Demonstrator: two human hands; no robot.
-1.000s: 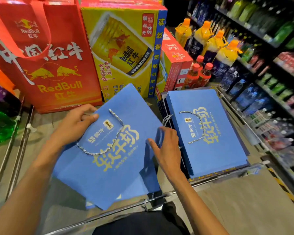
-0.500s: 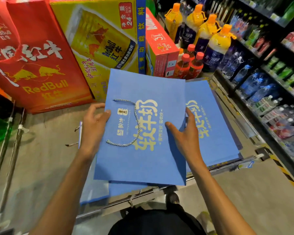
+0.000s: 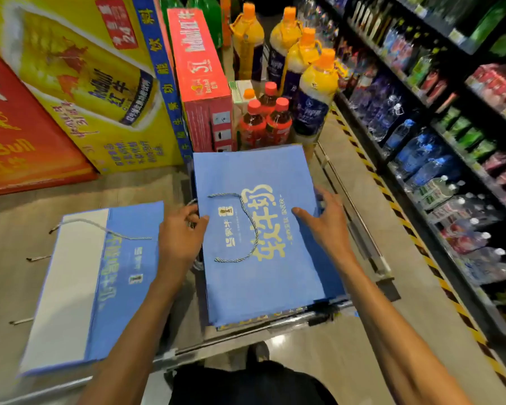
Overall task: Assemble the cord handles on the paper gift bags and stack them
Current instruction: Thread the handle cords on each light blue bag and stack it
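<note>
A flat blue paper gift bag (image 3: 263, 276) with gold lettering and a grey twisted cord handle (image 3: 250, 226) lies on top of a stack of like bags (image 3: 278, 312) at the right. My left hand (image 3: 183, 238) holds its left edge with curled fingers. Spread over the bag's right edge, my right hand (image 3: 326, 220) has its thumb resting on the face. To the left lies another pile of blue bags (image 3: 100, 276), with a loose cord (image 3: 105, 229) across the top one and cord ends sticking out at its left side.
The bags lie on a low cart deck (image 3: 18, 217) with a metal front rail (image 3: 246, 334). Red and yellow drink cartons (image 3: 79, 83) and bottles (image 3: 263, 121) stand behind. Shelves of bottled drinks (image 3: 427, 147) line the right, past a striped floor line.
Both hands carried the blue bag from the left pile to the right and laid it squarely on the stack. The left pile is uncovered now.
</note>
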